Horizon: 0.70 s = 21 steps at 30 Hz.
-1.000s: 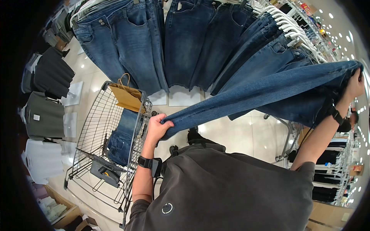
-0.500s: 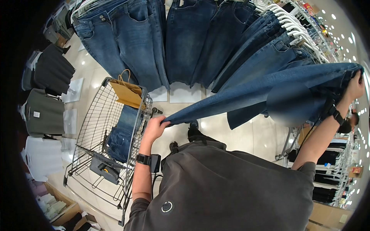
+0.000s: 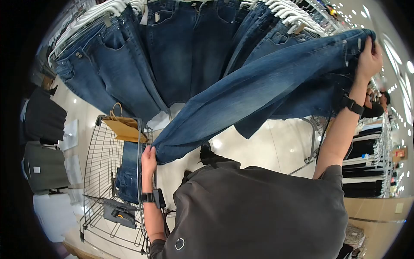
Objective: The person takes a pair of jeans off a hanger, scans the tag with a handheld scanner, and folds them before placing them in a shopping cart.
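Observation:
A pair of blue jeans [image 3: 241, 95] is stretched slantwise between my hands, above the floor. My left hand [image 3: 149, 160] pinches the leg's hem end beside the cart. At the upper right, my right hand [image 3: 370, 60] is closed round the waistband end, raised higher than the left. The second leg hangs loosely below the first. Behind them, more jeans [image 3: 189, 52] hang on a rack from white hangers [image 3: 293, 17]. Folded jeans [image 3: 128, 172] lie inside the shopping cart.
The wire shopping cart [image 3: 92, 162] stands at my left, with a brown paper bag [image 3: 123, 128] and a dark device [image 3: 118, 214] in it. Dark and white tops [image 3: 51, 216] hang farther left. Another rack of clothes [image 3: 364, 159] and a person [image 3: 379, 103] are at the right.
The jeans' waistband end has risen and the leg has opened out wider, showing its faded front. My left hand has shifted left and down in view, still gripping the hem. The view has turned somewhat.

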Tool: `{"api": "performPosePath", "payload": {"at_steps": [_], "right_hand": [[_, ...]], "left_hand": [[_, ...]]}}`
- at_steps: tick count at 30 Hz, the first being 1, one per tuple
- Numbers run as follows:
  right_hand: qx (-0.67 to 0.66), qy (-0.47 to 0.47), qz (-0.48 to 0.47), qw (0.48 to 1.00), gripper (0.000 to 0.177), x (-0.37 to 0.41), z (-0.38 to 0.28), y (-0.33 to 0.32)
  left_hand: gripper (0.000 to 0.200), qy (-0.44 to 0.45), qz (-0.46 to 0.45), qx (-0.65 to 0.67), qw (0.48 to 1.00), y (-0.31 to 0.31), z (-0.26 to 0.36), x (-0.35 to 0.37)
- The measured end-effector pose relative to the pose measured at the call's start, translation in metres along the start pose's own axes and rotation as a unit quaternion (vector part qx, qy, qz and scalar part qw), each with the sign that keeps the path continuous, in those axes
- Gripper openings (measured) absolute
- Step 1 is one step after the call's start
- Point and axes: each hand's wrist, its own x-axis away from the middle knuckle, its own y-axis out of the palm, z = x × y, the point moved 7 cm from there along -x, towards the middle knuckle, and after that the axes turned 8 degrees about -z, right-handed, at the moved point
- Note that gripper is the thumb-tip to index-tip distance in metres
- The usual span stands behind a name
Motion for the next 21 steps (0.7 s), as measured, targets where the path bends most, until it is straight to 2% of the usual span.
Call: {"api": "performPosePath", "payload": {"at_steps": [2,5,6,8,9,10,11,12,13,15,17,18,19,21], "right_hand": [[-0.048,0.004,-0.012,0.999,0.028,0.007,-0.018,0.006],[-0.153,-0.018,-0.059,0.986,0.020,0.028,-0.064,0.019],[-0.163,-0.007,-0.082,0.983,0.022,0.038,-0.072,0.022],[-0.190,0.007,-0.151,0.970,0.020,0.068,-0.112,0.037],[-0.205,0.010,-0.196,0.959,0.018,0.088,-0.146,0.046],[-0.120,-0.068,-0.245,0.960,0.022,0.104,-0.179,0.054],[-0.112,-0.173,-0.305,0.930,0.026,0.120,-0.212,0.063],[-0.155,-0.238,-0.332,0.900,0.025,0.141,-0.239,0.073],[-0.181,-0.252,-0.365,0.878,0.023,0.162,-0.263,0.080],[-0.278,-0.266,-0.371,0.845,0.027,0.198,-0.295,0.091],[-0.304,-0.232,-0.366,0.849,0.027,0.226,-0.309,0.110],[-0.303,-0.211,-0.363,0.856,0.026,0.234,-0.309,0.121],[-0.275,-0.209,-0.375,0.860,0.036,0.240,-0.306,0.129],[-0.215,-0.148,-0.369,0.892,0.049,0.239,-0.291,0.127]], "left_hand": [[0.034,-0.027,-0.017,-0.011,0.999,-0.001,-0.013,-0.003],[0.038,-0.113,-0.127,-0.038,0.985,0.007,0.021,-0.001],[0.049,-0.061,-0.136,-0.030,0.988,0.009,0.043,-0.004],[0.070,0.109,-0.121,0.006,0.987,0.015,0.122,-0.006],[0.092,0.146,-0.160,-0.013,0.976,0.019,0.184,0.002],[0.110,0.208,-0.164,-0.019,0.964,0.025,0.238,0.010],[0.119,0.282,-0.181,-0.006,0.942,0.034,0.270,0.016],[0.114,0.334,-0.178,0.030,0.925,0.044,0.303,0.026],[0.109,0.314,-0.220,-0.016,0.924,0.063,0.310,0.029],[0.100,0.268,-0.303,-0.111,0.908,0.091,0.314,0.035],[0.077,0.286,-0.194,0.015,0.938,0.100,0.285,0.032],[0.065,0.269,-0.144,0.111,0.946,0.096,0.278,0.032],[0.055,0.206,-0.143,0.152,0.956,0.094,0.264,0.027],[0.047,0.126,-0.095,0.375,0.914,0.084,0.247,0.022]]}}
